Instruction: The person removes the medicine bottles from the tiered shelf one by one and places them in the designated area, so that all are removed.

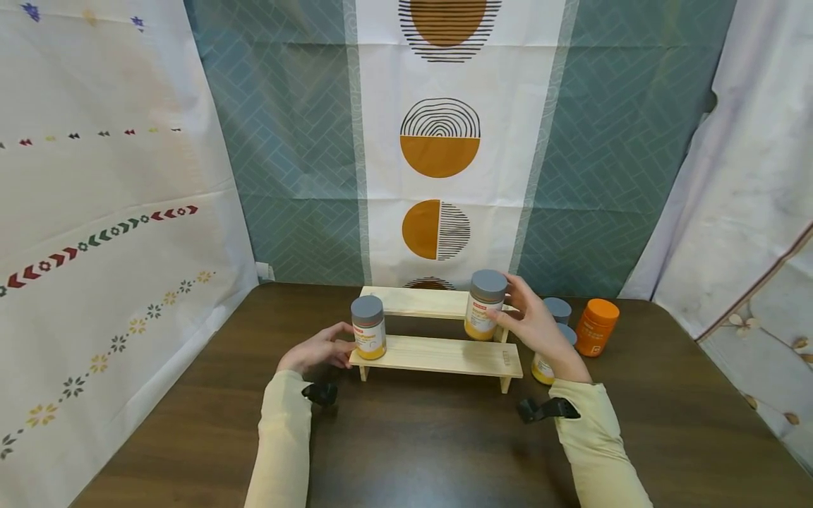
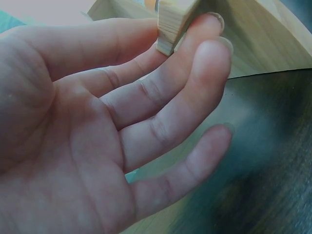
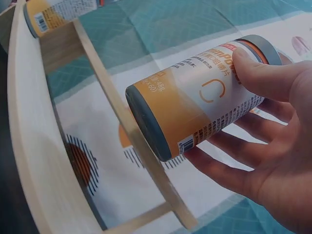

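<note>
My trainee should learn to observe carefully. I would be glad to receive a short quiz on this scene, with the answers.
1. Which part of the wooden rack does the left hand grip?
2. Which hand holds a jar?
A) left
B) right
C) both
3. True or false: the orange jar stands on the rack.

Key:
1. The left end of its lower board.
2. B, the right hand.
3. False; it stands on the table, right of the rack.
</note>
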{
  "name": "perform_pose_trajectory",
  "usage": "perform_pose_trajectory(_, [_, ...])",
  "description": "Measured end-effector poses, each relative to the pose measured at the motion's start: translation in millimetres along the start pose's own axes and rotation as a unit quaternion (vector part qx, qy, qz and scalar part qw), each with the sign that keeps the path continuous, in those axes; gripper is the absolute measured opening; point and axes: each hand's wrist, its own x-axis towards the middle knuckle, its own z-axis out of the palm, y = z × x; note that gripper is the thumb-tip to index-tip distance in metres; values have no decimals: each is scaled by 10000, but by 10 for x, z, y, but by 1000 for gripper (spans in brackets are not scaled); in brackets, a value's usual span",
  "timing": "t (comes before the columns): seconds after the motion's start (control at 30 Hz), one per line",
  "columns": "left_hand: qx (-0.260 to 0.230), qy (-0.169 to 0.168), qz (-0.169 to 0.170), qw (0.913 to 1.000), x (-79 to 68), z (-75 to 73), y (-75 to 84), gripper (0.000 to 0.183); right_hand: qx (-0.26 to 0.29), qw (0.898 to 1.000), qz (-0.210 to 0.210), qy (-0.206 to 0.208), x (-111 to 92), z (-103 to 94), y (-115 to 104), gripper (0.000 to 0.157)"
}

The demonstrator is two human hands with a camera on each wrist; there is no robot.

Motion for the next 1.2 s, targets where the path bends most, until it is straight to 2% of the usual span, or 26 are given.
perform_pose_trajectory(0.33, [14,64,-6,10000,-10,-2,-1,44,-303,9987,239,329,-76,-212,-5,68])
perform_pose_trajectory(0.53, [47,103,-55,9999,-22,1,4,46,-496,9971,175,548,-118,-316,-11,66])
perform_pose_trajectory(0.8, [20,78,-42,10000,-25,6,10,46,-437,9957,158,797,-173,-443,-18,65])
perform_pose_trajectory(0.97, [40,55,-40,10000,-28,9,17,47,-350,9947,-5,970,-206,-537,25,64])
perform_pose_trajectory(1.2, [33,22,-31,10000,-32,6,11,47,-102,9941,-25,1082,-271,-631,38,65])
